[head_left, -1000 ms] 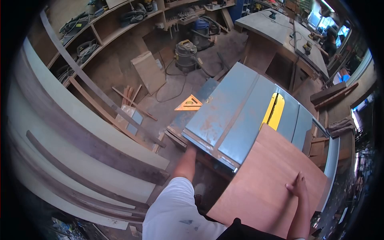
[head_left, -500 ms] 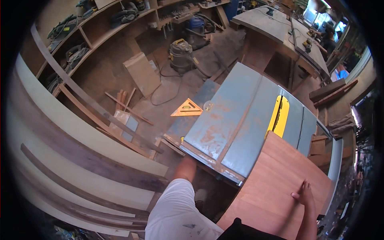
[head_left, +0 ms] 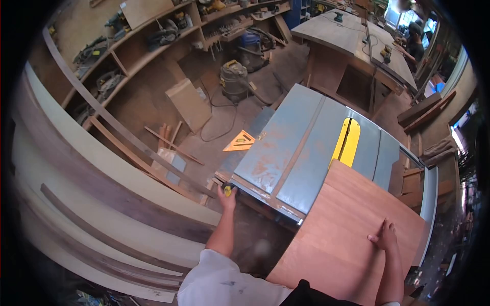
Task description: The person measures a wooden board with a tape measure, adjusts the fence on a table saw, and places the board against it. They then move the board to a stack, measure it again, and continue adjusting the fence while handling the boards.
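Observation:
My left hand point(head_left: 225, 198) is closed on a small yellow-and-black tape measure point(head_left: 228, 190) beside the front left corner of the table saw point(head_left: 286, 148). My right hand point(head_left: 386, 237) rests with its fingers stretched out on a reddish wooden panel point(head_left: 352, 219). The panel lies over the near right part of the saw's grey top, its far corner against the yellow blade insert point(head_left: 346, 143). An orange speed square point(head_left: 240, 141) lies left of the saw top, on a lower grey surface.
Tall boards point(head_left: 102, 204) stand along my left. Shop vacuums point(head_left: 234, 80) and a leaning board point(head_left: 189, 104) are on the floor beyond. Shelves with power tools point(head_left: 163, 40) line the back wall. Another person point(head_left: 414, 46) is by a large workbench point(head_left: 332, 33) at the far right.
My left hand has come out from beside the saw's front edge, with the tape measure now visible in it. My right hand stays on the panel. The view has shifted slightly.

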`<state>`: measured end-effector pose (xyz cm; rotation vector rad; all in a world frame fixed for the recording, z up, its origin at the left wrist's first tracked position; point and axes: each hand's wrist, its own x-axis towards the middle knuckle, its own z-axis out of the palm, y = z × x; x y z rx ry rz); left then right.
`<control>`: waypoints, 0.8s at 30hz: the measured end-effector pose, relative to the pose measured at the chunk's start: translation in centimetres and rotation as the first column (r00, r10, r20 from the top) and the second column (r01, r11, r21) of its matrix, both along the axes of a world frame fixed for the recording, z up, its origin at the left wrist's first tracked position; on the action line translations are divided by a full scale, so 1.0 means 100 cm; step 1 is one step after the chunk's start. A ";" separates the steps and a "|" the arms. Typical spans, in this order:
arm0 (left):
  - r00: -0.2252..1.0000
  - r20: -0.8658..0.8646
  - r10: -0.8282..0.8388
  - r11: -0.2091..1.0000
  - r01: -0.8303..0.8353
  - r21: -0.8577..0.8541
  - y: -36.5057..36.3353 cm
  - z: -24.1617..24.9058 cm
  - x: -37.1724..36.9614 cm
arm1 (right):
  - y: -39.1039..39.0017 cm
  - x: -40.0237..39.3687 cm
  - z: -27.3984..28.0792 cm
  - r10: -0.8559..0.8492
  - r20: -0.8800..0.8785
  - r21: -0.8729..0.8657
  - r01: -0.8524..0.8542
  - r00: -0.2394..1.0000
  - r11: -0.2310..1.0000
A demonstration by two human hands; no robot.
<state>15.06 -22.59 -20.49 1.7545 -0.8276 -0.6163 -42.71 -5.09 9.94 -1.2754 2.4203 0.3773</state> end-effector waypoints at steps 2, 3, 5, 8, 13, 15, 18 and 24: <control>0.950 -0.307 0.063 0.998 -0.069 -0.009 0.047 0.077 -0.011 | 0.001 0.005 0.007 0.006 -0.013 -0.014 -0.006 1.000 1.000; 0.795 -0.595 0.115 0.991 -0.135 0.011 0.073 0.120 -0.017 | 0.000 0.007 0.009 0.015 -0.038 -0.017 -0.016 0.999 1.000; 0.758 -0.652 -0.009 0.997 -0.045 -0.067 0.110 0.169 -0.028 | 0.004 0.004 0.009 0.031 -0.007 -0.046 -0.032 0.999 0.998; 0.528 -0.765 -0.369 0.927 0.267 -0.264 0.144 0.237 -0.066 | 0.005 -0.010 0.011 0.102 0.004 -0.064 -0.102 0.995 0.993; 0.008 -0.828 -0.561 0.700 0.538 -0.470 0.171 0.312 -0.177 | 0.017 -0.027 0.032 0.281 0.034 -0.128 -0.274 0.959 0.953; -0.064 -0.831 -0.552 0.633 0.617 -0.468 0.180 0.320 -0.228 | 0.018 -0.042 0.020 0.378 -0.001 -0.155 -0.374 0.926 0.915; -0.247 -0.766 -0.594 0.361 0.768 -0.529 0.190 0.327 -0.287 | 0.024 -0.048 0.024 0.301 0.061 -0.150 -0.289 0.952 0.945; -0.312 -0.811 -0.495 0.225 0.855 -0.467 0.195 0.324 -0.327 | 0.051 -0.026 0.020 0.234 0.239 -0.402 -0.123 0.942 0.907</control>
